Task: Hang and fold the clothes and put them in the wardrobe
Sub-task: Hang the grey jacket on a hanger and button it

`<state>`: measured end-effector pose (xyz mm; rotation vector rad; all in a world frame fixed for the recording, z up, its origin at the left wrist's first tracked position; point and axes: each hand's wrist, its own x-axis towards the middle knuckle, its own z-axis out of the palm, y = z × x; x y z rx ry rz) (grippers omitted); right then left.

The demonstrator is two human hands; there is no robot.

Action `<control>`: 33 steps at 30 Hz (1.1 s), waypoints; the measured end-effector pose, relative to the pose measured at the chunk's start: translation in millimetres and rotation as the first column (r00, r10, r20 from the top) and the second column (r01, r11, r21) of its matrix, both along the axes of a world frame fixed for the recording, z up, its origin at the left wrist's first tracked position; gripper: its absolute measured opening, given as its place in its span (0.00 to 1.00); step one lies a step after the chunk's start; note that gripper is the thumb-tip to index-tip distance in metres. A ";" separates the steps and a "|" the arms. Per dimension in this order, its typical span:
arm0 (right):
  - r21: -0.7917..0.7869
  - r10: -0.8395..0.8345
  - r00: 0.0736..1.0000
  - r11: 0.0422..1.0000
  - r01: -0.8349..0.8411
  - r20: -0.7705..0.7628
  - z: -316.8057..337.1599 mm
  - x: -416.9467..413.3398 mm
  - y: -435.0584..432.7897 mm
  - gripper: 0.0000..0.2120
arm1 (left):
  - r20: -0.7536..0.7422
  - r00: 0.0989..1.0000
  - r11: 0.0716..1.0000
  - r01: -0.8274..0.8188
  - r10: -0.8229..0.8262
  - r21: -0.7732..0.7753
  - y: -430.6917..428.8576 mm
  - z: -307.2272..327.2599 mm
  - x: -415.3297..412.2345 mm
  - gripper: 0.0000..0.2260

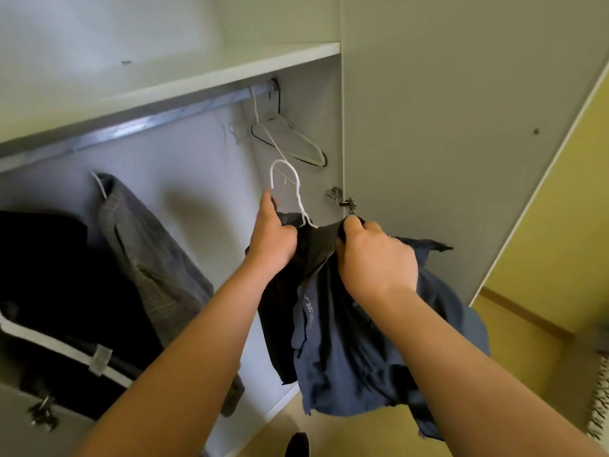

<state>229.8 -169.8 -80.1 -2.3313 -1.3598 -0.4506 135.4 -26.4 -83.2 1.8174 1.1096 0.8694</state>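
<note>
We hold blue shirt point(346, 341) up before open wardrobe point(204, 153): left hand point(272, 239) grips fabric at base of white hanger point(290, 183), hook rising just above that hand; right hand point(372, 255) clutches shirt's other shoulder. Shirt hangs below both hands. Rail point(148, 123), spare hangers point(296, 143) above left hand; grey jacket point(148, 242) left of it

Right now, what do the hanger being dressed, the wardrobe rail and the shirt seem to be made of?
Hanger: thin wire, likely metal under a glossy white coating; it is slim and kinked at the neck. Rail: bare metal, dull grey with streaky glints. Shirt: soft matte fabric, blue-grey, limp and creased; the fibre cannot be told.
</note>
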 end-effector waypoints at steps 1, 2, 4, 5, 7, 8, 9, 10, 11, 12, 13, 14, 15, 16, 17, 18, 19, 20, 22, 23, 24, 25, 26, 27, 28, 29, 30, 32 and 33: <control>-0.010 0.005 1.000 1.000 -0.005 -0.005 -0.2 -1.9 13.1 0.09 | -0.027 0.999 0.999 -0.039 0.039 0.010 12.6 -3.3 -3.7 0.35; -0.014 0.011 1.000 1.000 -0.011 -0.008 -1.0 -3.3 26.0 0.09 | -0.074 0.995 0.997 -0.063 0.066 0.036 25.9 -6.3 -7.0 0.34; -0.022 0.018 1.000 1.000 -0.019 -0.021 -4.7 -5.9 54.9 0.10 | -0.176 0.978 0.989 -0.097 0.115 0.111 53.3 -11.5 -13.3 0.30; -0.026 0.018 0.999 0.999 -0.018 -0.032 -6.1 -7.5 70.5 0.10 | -0.239 0.958 0.979 -0.122 0.160 0.166 68.3 -14.3 -15.4 0.27; -0.038 0.010 0.998 0.999 -0.012 -0.062 -9.6 -13.1 104.3 0.10 | -0.359 0.899 0.957 -0.175 0.251 0.231 101.2 -20.4 -20.4 0.24; -0.041 0.007 0.997 0.999 -0.010 -0.072 -11.3 -16.5 122.5 0.10 | -0.369 0.890 0.957 -0.199 0.267 0.213 119.2 -23.5 -22.3 0.23; -0.047 0.004 0.997 0.999 -0.008 -0.080 -13.7 -20.6 140.5 0.09 | -0.342 0.903 0.964 -0.218 0.260 0.155 137.3 -26.2 -23.7 0.22; -0.055 0.001 0.996 0.998 -0.006 -0.090 -16.6 -24.9 157.4 0.08 | -0.289 0.926 0.970 -0.232 0.242 0.069 155.0 -29.0 -24.4 0.21; -0.063 -0.005 0.994 0.998 -0.002 -0.106 -18.0 -28.2 171.8 0.07 | -0.231 0.947 0.973 -0.232 0.222 -0.014 169.8 -31.1 -23.6 0.19; -0.071 -0.010 0.992 0.997 0.001 -0.128 -18.8 -31.1 185.9 0.07 | -0.169 0.961 0.969 -0.233 0.217 -0.080 184.8 -33.2 -22.5 0.18; -0.078 -0.015 0.988 0.997 0.003 -0.153 -19.2 -34.0 200.1 0.07 | -0.103 0.968 0.961 -0.241 0.228 -0.133 199.2 -34.6 -22.4 0.16; -0.078 -0.018 0.984 0.997 0.004 -0.180 -18.6 -36.9 212.8 0.07 | -0.036 0.967 0.950 -0.256 0.254 -0.181 212.6 -35.4 -23.1 0.15; -0.073 -0.017 0.978 0.997 0.002 -0.207 -16.9 -39.4 225.0 0.07 | 0.028 0.959 0.936 -0.268 0.281 -0.228 226.3 -34.9 -23.8 0.14; -0.066 -0.013 0.973 0.998 -0.002 -0.229 -14.1 -41.2 236.8 0.07 | 0.081 0.950 0.924 -0.270 0.301 -0.271 240.5 -33.3 -23.6 0.13; -0.059 -0.006 0.969 0.998 -0.009 -0.245 -10.9 -42.6 247.7 0.07 | 0.125 0.941 0.913 -0.264 0.315 -0.311 253.7 -30.6 -24.1 0.12; -0.050 0.003 0.967 0.999 -0.017 -0.254 -7.1 -43.7 258.0 0.07 | 0.169 0.930 0.905 -0.255 0.326 -0.340 266.0 -26.6 -25.1 0.11; -0.035 0.012 0.965 0.999 -0.022 -0.260 -2.0 -44.1 267.2 0.08 | 0.211 0.920 0.902 -0.241 0.330 -0.357 276.9 -21.1 -25.2 0.10; -0.019 0.022 0.964 0.999 -0.028 -0.264 3.7 -44.4 276.6 0.08 | 0.246 0.912 0.902 -0.226 0.329 -0.368 287.3 -15.0 -26.2 0.11; 0.003 0.039 0.966 0.999 -0.039 -0.256 15.3 -44.2 293.8 0.10 | 0.285 0.902 0.903 -0.205 0.324 -0.378 302.7 -2.4 -29.7 0.11; 0.013 0.049 0.967 0.999 -0.047 -0.250 20.9 -43.4 302.3 0.10 | 0.297 0.899 0.906 -0.202 0.322 -0.372 310.3 2.4 -31.2 0.10; 0.024 0.056 0.968 0.998 -0.052 -0.246 26.4 -42.0 310.2 0.10 | 0.305 0.897 0.911 -0.203 0.320 -0.359 317.8 6.1 -32.1 0.10; 0.035 0.063 0.968 0.998 -0.056 -0.242 31.7 -40.3 318.0 0.10 | 0.314 0.895 0.917 -0.203 0.316 -0.343 324.8 9.3 -32.9 0.11; 0.043 0.071 0.970 0.997 -0.063 -0.231 36.6 -38.5 325.5 0.10 | 0.330 0.891 0.922 -0.198 0.311 -0.333 331.5 11.3 -33.7 0.12; 0.049 0.081 0.973 0.996 -0.072 -0.215 40.6 -36.8 333.2 0.10 | 0.359 0.884 0.928 -0.184 0.300 -0.323 337.7 12.4 -34.4 0.13; 0.053 0.092 0.975 0.995 -0.083 -0.202 43.8 -35.4 340.5 0.11 | 0.397 0.874 0.936 -0.160 0.282 -0.313 343.9 12.6 -35.2 0.14; 0.058 0.103 0.976 0.994 -0.093 -0.193 46.1 -34.1 347.5 0.11 | 0.438 0.862 0.946 -0.129 0.255 -0.298 349.8 12.0 -36.5 0.16; 0.062 0.111 0.976 0.993 -0.101 -0.187 47.7 -32.7 354.2 0.11 | 0.478 0.848 0.953 -0.099 0.231 -0.285 355.1 11.2 -38.3 0.19; 0.056 0.122 0.978 0.992 -0.114 -0.167 48.0 -29.5 366.2 0.14 | 0.519 0.827 0.960 -0.080 0.215 -0.270 363.6 9.5 -42.9 0.22; 0.048 0.126 0.980 0.992 -0.120 -0.151 47.2 -27.9 371.4 0.16 | 0.520 0.827 0.962 -0.083 0.211 -0.259 367.1 8.0 -44.9 0.22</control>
